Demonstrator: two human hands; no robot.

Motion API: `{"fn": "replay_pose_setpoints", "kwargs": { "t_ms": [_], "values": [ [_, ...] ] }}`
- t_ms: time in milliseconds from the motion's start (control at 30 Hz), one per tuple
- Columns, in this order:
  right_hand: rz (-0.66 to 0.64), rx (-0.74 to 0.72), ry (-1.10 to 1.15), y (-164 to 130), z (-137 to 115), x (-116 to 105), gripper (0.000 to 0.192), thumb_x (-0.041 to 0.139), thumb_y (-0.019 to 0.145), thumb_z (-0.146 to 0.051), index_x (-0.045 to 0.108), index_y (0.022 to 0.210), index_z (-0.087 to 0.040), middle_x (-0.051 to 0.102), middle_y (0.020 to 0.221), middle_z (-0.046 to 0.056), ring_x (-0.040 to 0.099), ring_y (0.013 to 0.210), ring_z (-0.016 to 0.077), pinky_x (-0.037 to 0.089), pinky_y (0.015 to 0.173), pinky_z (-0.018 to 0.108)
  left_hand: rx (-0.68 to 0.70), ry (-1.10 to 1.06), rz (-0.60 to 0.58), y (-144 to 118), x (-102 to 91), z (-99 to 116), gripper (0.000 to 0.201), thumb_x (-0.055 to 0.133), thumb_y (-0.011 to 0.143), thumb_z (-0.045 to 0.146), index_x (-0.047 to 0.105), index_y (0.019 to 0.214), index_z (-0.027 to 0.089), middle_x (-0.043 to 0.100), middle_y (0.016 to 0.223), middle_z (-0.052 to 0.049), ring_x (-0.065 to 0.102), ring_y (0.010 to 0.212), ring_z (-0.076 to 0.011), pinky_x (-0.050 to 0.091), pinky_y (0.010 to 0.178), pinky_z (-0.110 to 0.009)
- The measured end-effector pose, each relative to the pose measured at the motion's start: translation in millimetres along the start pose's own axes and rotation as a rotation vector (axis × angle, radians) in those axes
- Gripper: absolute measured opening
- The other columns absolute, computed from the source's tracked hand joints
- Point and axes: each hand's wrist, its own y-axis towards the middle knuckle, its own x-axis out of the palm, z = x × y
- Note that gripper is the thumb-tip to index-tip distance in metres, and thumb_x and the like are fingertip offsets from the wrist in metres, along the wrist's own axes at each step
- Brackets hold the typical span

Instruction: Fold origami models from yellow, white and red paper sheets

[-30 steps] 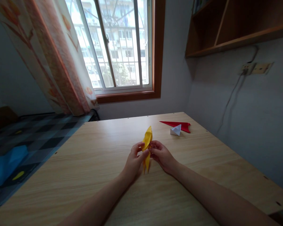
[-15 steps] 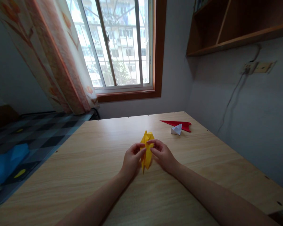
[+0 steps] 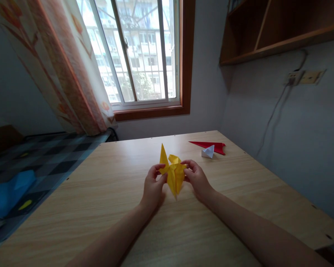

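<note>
The person's left hand [image 3: 153, 185] and right hand [image 3: 196, 177] are raised just above the wooden desk [image 3: 105, 207], facing each other with the yellow folded paper [image 3: 174, 172] between them. Each hand is closed in a pinch: thumb and fingers of the left hand grip the left flap of the paper, thumb and fingers of the right hand grip the right flap. The remaining fingers are curled loosely, not flat. The paper is spread sideways between the two grips. One pointed flap stands up above the left hand's fingertips; a longer point hangs down between the two wrists, its tip close to the desk surface. Whether the tip touches the desk cannot be determined.

Beyond the right hand, well apart from it, a red folded paper [image 3: 211, 145] lies flat on the desk. A small white folded paper [image 3: 208, 152] lies just in front of it, touching or overlapping its near edge.

Beyond both hands, past the far desk edge, stands a window [image 3: 139, 55] with a wooden frame. A patterned curtain [image 3: 61, 66] hangs to the left of it. Above and to the right of the right hand, a wooden shelf [image 3: 281, 33] is mounted on the wall, with a wall socket [image 3: 293, 78] and a cable below it.
</note>
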Motion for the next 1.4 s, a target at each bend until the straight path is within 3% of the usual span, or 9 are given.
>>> {"fn": "replay_pose_setpoints", "kwargs": {
  "t_ms": [267,467,567,633,767,1067,1233,1400],
  "values": [
    [0.035,0.059,0.131,3.5,0.0,-1.5,0.025,0.063,0.064,-0.021,0.063,0.089,-0.020,0.064,0.085,0.000,0.060,0.079,0.0150,0.049,0.071,0.028,-0.035,-0.057,-0.050,4.3,-1.0,-2.4,0.030,0.073,0.071,0.028,0.066,0.099,0.017,0.067,0.091,-0.005,0.062,0.085,-0.0198,0.052,0.079,-0.033],
    [0.004,0.070,0.201,0.4,-4.9,2.4,0.021,0.065,0.061,-0.019,0.064,0.082,-0.020,0.066,0.079,0.000,0.059,0.075,0.0152,0.047,0.069,0.027,0.149,0.304,-0.032,1.2,-2.1,-5.4,0.030,0.071,0.076,0.040,0.070,0.101,0.023,0.047,0.132,-0.010,0.044,0.127,-0.0287,0.044,0.099,-0.040],
    [-0.003,0.068,0.211,-1.2,-6.1,3.5,0.018,0.064,0.061,-0.019,0.064,0.079,-0.020,0.066,0.077,-0.001,0.059,0.075,0.0157,0.046,0.068,0.026,0.274,0.453,-0.082,-4.9,0.5,-4.9,0.035,0.070,0.077,0.041,0.066,0.108,0.024,0.049,0.129,-0.009,0.044,0.126,-0.0281,0.037,0.106,-0.046],
    [-0.014,0.053,0.197,-1.8,-5.5,3.2,0.017,0.062,0.061,-0.019,0.064,0.078,-0.020,0.066,0.076,-0.001,0.059,0.074,0.0157,0.046,0.067,0.026,0.284,0.474,-0.137,-7.7,2.2,-6.9,0.041,0.070,0.077,0.041,0.062,0.113,0.023,0.053,0.124,-0.009,0.050,0.119,-0.0272,0.039,0.104,-0.047],
    [-0.037,0.033,0.150,-1.6,-3.0,0.4,0.014,0.060,0.063,-0.018,0.064,0.077,-0.020,0.064,0.074,-0.002,0.058,0.071,0.0156,0.044,0.065,0.026,0.142,0.365,-0.228,-6.5,2.6,-11.4,0.044,0.066,0.079,0.035,0.057,0.119,0.019,0.060,0.118,-0.011,0.058,0.106,-0.0251,0.047,0.093,-0.043],
    [-0.130,-0.143,-0.122,-6.9,-15.8,-0.7,0.012,0.055,0.061,-0.016,0.065,0.065,-0.019,0.060,0.065,-0.002,0.050,0.065,0.0139,0.038,0.060,0.025,-0.177,-0.063,-0.334,-5.9,3.3,4.1,0.038,0.064,0.065,0.015,0.068,0.103,0.017,0.069,0.103,-0.006,0.061,0.099,-0.0222,0.045,0.091,-0.032],
    [-0.129,-0.102,-0.095,-7.2,-15.6,-1.8,0.011,0.054,0.061,-0.016,0.064,0.064,-0.019,0.059,0.064,-0.002,0.049,0.064,0.0139,0.037,0.060,0.025,-0.390,-0.289,-0.461,-0.4,0.6,4.6,0.028,0.065,0.070,0.020,0.070,0.097,0.015,0.070,0.092,-0.006,0.063,0.085,-0.0190,0.047,0.082,-0.028],
    [-0.164,-0.011,-0.005,-8.2,-17.4,-4.5,0.005,0.057,0.060,-0.018,0.062,0.062,-0.019,0.056,0.061,-0.003,0.048,0.059,0.0126,0.035,0.055,0.023,-0.474,-0.372,-0.556,1.7,-5.9,5.7,0.027,0.069,0.079,0.027,0.070,0.101,0.012,0.070,0.099,-0.010,0.063,0.089,-0.0197,0.048,0.084,-0.028]
  ]
}}
